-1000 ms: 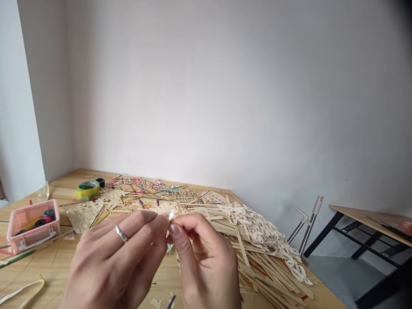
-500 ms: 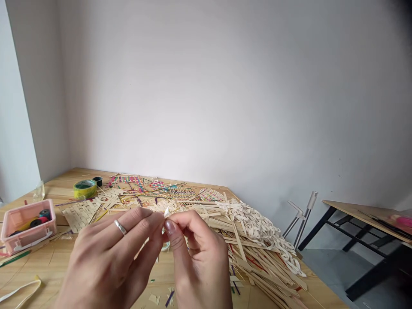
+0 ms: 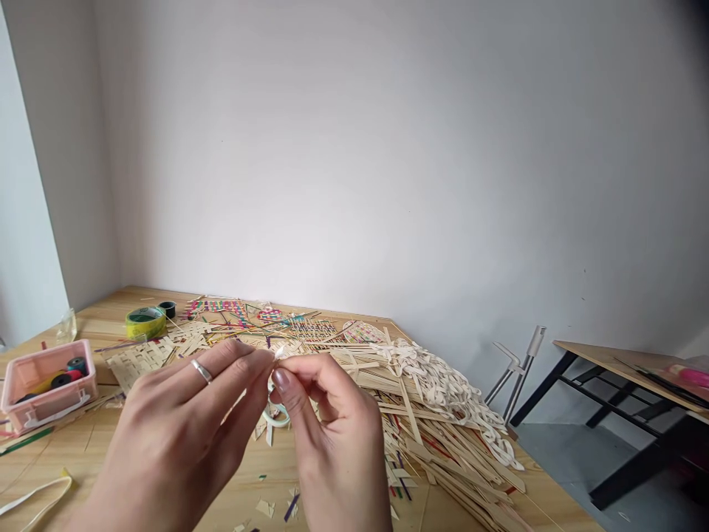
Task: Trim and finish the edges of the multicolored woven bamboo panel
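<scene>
My left hand (image 3: 188, 421), with a silver ring on one finger, is raised over the table, its fingertips pinched together. Against them press the thumb and forefinger of my right hand (image 3: 332, 428). Between both sets of fingertips a small white tip (image 3: 280, 352) pokes up, like the end of a thin strip or ribbon; the rest is hidden by the fingers. Just below the pinch, partly covered by my right thumb, shows a pale round ring (image 3: 278, 423), perhaps a tape roll.
Right of my hands lie bundled wooden strips (image 3: 443, 458) and a heap of white cord (image 3: 443, 384). Woven pieces (image 3: 136, 366) and scraps spread behind. At left are a pink basket (image 3: 52, 388) with thread spools and a yellow tape roll (image 3: 145, 323). Another table (image 3: 614, 362) stands right.
Both hands have shifted slightly left and up, still pinched together. Less of the white tip stands clear, and more of the pale ring shows beneath them.
</scene>
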Motion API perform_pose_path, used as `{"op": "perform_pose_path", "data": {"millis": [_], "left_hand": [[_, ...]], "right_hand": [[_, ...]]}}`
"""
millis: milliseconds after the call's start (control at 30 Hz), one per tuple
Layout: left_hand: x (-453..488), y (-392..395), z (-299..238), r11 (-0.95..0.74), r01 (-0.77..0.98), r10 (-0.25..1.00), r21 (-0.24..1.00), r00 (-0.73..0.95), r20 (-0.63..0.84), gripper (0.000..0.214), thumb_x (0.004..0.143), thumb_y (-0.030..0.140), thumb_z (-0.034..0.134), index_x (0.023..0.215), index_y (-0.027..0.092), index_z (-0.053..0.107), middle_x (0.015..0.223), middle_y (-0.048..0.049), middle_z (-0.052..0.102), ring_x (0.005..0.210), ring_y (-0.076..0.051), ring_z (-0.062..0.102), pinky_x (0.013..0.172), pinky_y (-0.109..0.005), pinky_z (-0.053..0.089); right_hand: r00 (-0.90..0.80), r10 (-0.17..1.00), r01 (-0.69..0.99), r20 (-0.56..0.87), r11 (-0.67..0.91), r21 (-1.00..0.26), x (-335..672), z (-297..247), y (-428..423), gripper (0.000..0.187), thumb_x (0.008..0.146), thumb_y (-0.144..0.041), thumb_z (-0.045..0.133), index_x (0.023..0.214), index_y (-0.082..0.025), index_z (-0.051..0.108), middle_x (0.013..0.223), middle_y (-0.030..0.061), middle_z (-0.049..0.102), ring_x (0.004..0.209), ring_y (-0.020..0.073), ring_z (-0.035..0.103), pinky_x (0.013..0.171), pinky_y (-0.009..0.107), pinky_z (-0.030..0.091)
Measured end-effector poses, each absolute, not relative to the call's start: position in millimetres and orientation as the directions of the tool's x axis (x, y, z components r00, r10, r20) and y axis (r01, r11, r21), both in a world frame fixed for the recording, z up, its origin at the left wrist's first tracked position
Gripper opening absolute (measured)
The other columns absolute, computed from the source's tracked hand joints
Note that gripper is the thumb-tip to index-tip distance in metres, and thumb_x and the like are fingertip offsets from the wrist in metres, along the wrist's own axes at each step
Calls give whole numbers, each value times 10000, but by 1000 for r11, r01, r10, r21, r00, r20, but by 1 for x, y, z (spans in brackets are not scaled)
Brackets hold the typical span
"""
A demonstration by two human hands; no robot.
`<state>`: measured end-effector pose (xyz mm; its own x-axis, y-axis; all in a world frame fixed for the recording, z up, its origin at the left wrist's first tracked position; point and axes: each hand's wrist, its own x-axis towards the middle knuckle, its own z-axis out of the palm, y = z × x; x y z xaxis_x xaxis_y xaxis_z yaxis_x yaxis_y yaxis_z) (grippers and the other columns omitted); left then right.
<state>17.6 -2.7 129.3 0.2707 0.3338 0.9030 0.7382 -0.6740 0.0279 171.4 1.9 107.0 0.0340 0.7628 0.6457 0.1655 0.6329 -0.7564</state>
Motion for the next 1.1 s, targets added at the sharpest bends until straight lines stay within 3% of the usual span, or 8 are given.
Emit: {"op": "perform_pose_path", "data": {"millis": [33, 100, 167, 333, 600, 933, 1100], "left_hand": [[17, -2, 129, -677, 736, 326, 27, 267, 907, 241, 1027, 258, 532, 1006, 300, 769, 862, -3, 819, 705, -187, 785, 606, -251, 616], [16, -1, 128, -684, 729, 323, 33, 262, 910, 217, 1019, 267, 555, 1022, 310, 768, 880, 4, 822, 723, -185, 786, 632, -251, 622], [15, 0, 126, -688, 724, 338, 50, 260, 905, 228, 1023, 272, 548, 1047, 317, 770, 899, 5, 822, 739, -179, 781, 649, -249, 616], [13, 2, 123, -688, 722, 358, 71, 253, 899, 258, 1036, 238, 524, 1096, 321, 762, 889, 14, 793, 720, -166, 755, 632, -252, 585], [14, -4, 137, -711, 699, 224, -85, 339, 914, 300, 1073, 114, 422, 984, 231, 684, 758, 13, 739, 621, -113, 702, 556, -183, 535], [6, -7, 106, -666, 736, 188, -120, 322, 928, 315, 1075, 238, 469, 1223, 266, 745, 1092, -39, 822, 1020, -215, 778, 887, -298, 634], [17, -11, 105, -656, 746, 165, -111, 286, 944, 328, 1083, 197, 442, 1162, 242, 758, 999, -38, 829, 915, -191, 785, 846, -284, 640]], "right_hand": [[48, 757, 153, 651, 639, -754, 171, 106, 2, 119, 1001, -266, 588, 1057, -222, 683, 758, 16, 713, 646, 164, 665, 574, 259, 528], [66, 738, 159, 672, 657, -737, 172, 104, 2, 289, 996, -237, 597, 1283, -262, 628, 762, -9, 706, 649, 161, 672, 573, 256, 531], [55, 712, 206, 700, 678, -705, 173, 104, 2, 385, 1001, -219, 592, 1375, -306, 605, 755, -27, 693, 645, 153, 664, 583, 256, 534], [35, 664, 271, 747, 713, -646, 176, 108, 2, 257, 978, -184, 609, 1175, -276, 744, 792, -4, 727, 677, 150, 678, 667, 270, 576], [76, 590, 294, 804, 757, -583, 177, 109, -1, 174, 970, -155, 607, 1013, -249, 746, 825, -24, 764, 720, 117, 718, 656, 206, 563], [237, 459, 344, 856, 785, -516, 166, 102, -4, 162, 950, -115, 629, 896, -255, 690, 681, -33, 639, 566, 111, 565, 521, 226, 431], [320, 479, 292, 818, 771, -566, 160, 98, -9, 174, 981, -126, 613, 898, -254, 696, 701, -19, 653, 594, 119, 603, 515, 222, 427]]}}
